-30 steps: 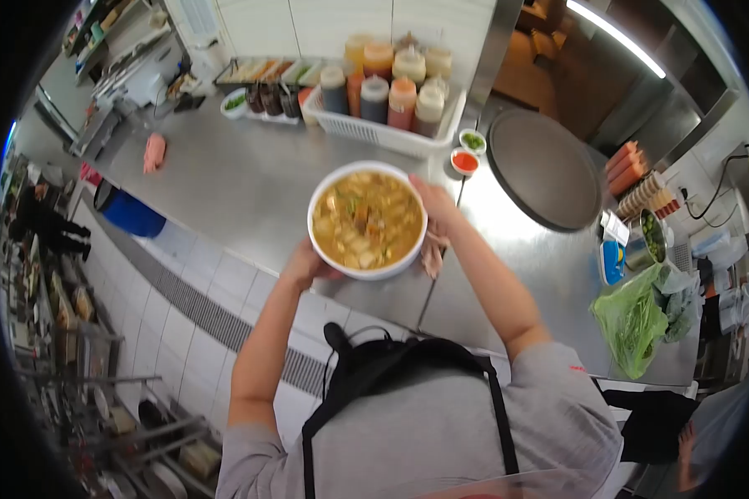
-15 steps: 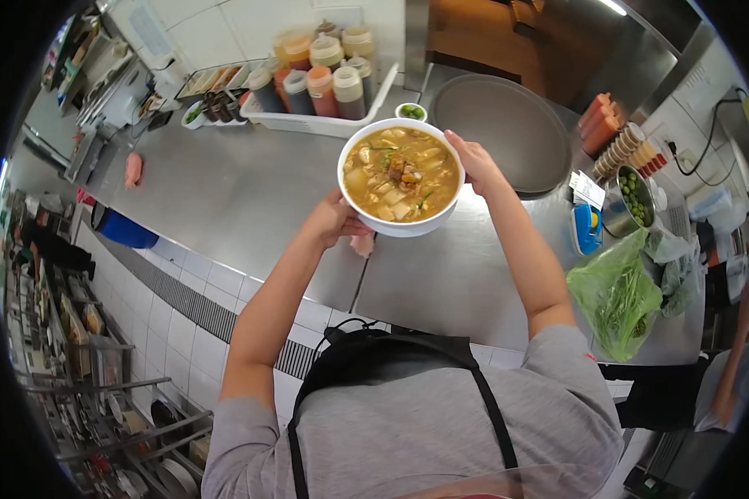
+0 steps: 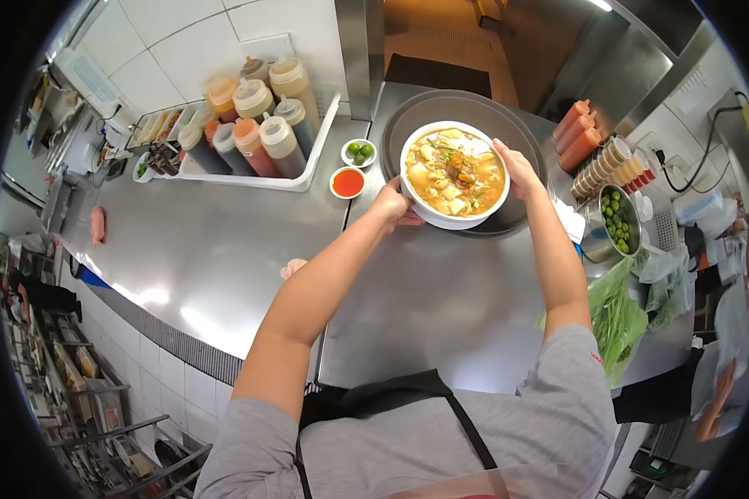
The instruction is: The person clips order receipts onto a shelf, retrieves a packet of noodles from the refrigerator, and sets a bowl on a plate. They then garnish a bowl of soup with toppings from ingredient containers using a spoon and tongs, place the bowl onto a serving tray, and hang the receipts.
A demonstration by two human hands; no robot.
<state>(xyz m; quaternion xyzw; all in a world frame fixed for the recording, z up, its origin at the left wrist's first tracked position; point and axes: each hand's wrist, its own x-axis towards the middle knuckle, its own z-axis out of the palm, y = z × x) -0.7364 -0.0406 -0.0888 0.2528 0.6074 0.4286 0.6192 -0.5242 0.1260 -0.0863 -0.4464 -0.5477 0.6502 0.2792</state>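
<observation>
Between my two hands is a white bowl of soup (image 3: 455,176), full of yellowish broth with pale chunks and a brown topping in the middle. My left hand (image 3: 394,205) grips its left side, fingers curled under the rim. On the right side my right hand (image 3: 517,169) clasps the rim, thumb on top. Behind and beneath the bowl in this view lies a large round grey tray (image 3: 408,106), which the bowl overlaps. Left of the tray stand a small dish of green limes (image 3: 359,153) and a small cup of red-orange sauce (image 3: 347,183).
A white basket (image 3: 312,175) holds several sauce bottles at the back left. On the right are red squeeze bottles (image 3: 578,137), stacked cups (image 3: 601,169), a metal pot of limes (image 3: 616,220) and a green plastic bag (image 3: 620,320). Another person (image 3: 724,366) stands at the far right.
Both hands have carried the bowl rightward, from over the bare counter to over the round tray. The cup of red-orange sauce, hidden before, now shows. My view has shifted too.
</observation>
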